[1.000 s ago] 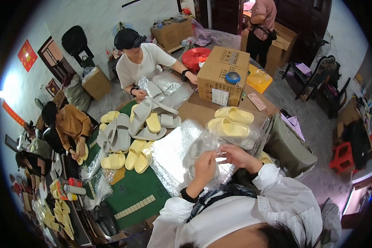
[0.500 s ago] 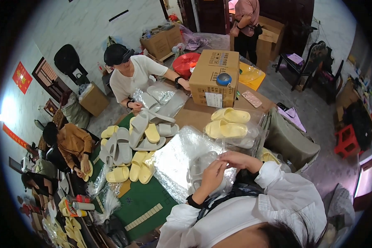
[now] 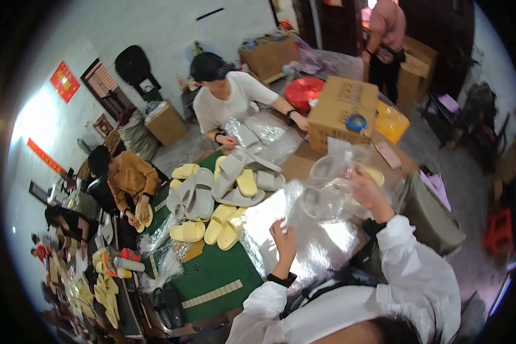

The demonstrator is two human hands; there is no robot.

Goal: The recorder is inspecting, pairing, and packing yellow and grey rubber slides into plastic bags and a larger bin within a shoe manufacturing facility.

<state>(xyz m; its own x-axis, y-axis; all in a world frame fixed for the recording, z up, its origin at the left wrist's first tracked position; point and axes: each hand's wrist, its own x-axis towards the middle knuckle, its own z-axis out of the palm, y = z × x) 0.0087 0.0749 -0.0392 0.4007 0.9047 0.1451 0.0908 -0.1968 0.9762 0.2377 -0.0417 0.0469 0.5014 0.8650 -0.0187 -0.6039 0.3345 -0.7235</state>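
I hold a clear bag (image 3: 332,183) up over the surface (image 3: 212,275), my right hand (image 3: 366,192) pinching its upper edge, my left hand (image 3: 284,241) closed on its lower corner. The film is thin and slippery, so I judge it could slide out of my fingers or tear if I pull my hands apart too hard. Just beneath lies the stack of bags (image 3: 304,241); dragging the raised one across could scatter them toward the yellow slippers (image 3: 223,226) beside it.
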